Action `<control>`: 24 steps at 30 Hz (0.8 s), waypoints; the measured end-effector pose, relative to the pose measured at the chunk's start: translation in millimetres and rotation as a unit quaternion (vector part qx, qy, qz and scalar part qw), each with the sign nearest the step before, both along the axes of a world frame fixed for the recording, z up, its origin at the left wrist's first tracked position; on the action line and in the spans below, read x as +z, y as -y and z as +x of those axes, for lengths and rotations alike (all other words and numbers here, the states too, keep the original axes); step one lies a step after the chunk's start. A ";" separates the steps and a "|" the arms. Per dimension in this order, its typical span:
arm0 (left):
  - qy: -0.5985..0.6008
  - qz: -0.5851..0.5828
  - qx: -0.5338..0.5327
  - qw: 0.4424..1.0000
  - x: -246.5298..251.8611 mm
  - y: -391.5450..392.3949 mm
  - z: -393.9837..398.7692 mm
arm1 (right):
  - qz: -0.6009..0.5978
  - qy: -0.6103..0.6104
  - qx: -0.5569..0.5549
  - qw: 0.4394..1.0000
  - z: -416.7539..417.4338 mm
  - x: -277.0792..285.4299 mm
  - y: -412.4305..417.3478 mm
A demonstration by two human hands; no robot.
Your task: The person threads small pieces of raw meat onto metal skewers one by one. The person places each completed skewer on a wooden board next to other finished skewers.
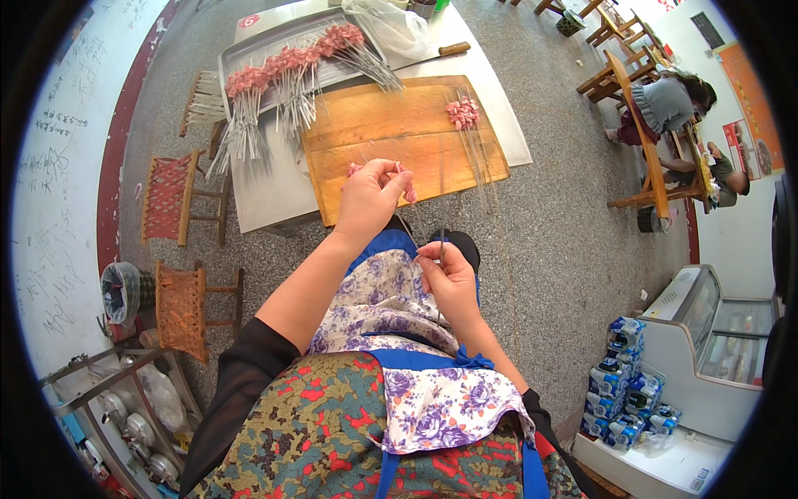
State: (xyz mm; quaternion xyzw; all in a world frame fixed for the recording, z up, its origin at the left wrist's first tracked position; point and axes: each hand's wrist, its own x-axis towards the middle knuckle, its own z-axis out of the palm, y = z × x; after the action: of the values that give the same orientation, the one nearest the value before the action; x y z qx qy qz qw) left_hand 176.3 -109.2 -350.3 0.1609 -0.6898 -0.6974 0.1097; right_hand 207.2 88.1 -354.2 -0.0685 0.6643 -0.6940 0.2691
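Over the near edge of a wooden cutting board (pixel 386 125), my left hand (pixel 374 196) pinches small pieces of raw meat (pixel 408 187) at the upper part of a thin metal skewer (pixel 405 227). Lower down, above the floral apron (pixel 386 280), my right hand (pixel 446 274) grips the skewer's lower end, with a darker thin rod upright at its fingers. A few skewers with meat at their tips (pixel 462 113) lie on the board's right side. Beyond the board, many loaded skewers (pixel 293 59) rest across a metal tray (pixel 234 59).
A knife with a wooden handle (pixel 454 48) and a clear plastic bag (pixel 399 28) lie behind the board. Woven stools (pixel 167 198) and a lined bin (pixel 121 293) stand at left. Two people (pixel 664 103) sit at a far-right table. A display freezer (pixel 686 349) stands lower right.
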 end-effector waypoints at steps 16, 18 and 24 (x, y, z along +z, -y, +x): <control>-0.073 -0.046 0.024 0.996 -26.4 32.3 14.9 | 0.085 -0.047 -0.085 0.992 -19.1 -5.4 -17.0; -0.018 0.019 0.098 0.995 -36.1 49.2 21.9 | 0.104 -0.057 -0.123 0.985 -30.8 -8.8 -28.9; 0.117 -0.292 0.096 0.944 -108.8 79.3 33.3 | 0.127 0.006 -0.097 0.987 -49.4 -29.9 -54.3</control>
State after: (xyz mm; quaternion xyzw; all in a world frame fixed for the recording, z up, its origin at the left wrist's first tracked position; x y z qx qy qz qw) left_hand 209.6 -188.4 -459.1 0.2676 -0.8525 -0.4274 0.1375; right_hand 157.8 142.3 -384.1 0.0350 0.7488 -0.6274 0.2111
